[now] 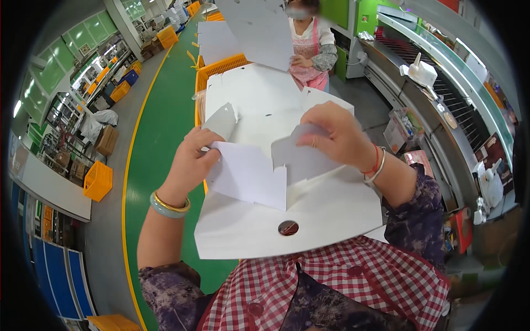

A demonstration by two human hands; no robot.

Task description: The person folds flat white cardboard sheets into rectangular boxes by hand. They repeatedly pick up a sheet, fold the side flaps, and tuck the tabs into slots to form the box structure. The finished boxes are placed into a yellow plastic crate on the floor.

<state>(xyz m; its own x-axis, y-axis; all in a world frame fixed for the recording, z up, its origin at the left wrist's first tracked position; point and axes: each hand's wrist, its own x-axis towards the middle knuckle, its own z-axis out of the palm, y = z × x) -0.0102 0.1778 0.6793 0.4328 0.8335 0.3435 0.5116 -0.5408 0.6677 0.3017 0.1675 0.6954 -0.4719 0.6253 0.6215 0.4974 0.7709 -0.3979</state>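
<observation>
In front of me is a partly folded white cardboard sheet [337, 212], with a round hole near its front edge. My left hand [193, 157] pinches a white flap [245, 174] at its upper left corner, thumb in front. From the right, my right hand [337, 135] grips a second flap [292, 151] between thumb and fingers; its inner edge has a notch. The two flaps meet near the middle, the left one overlapping in front. Beyond them a white panel [259, 91] with a small hole stretches away from me.
An orange crate [212, 69] stands behind the cardboard. Across from me, a co-worker [312, 49] holds a large grey-white sheet [256, 30]. A machine with a roller conveyor [441, 83] runs along the right. Left lies a green floor lane [149, 160], with another orange crate [98, 181] beyond.
</observation>
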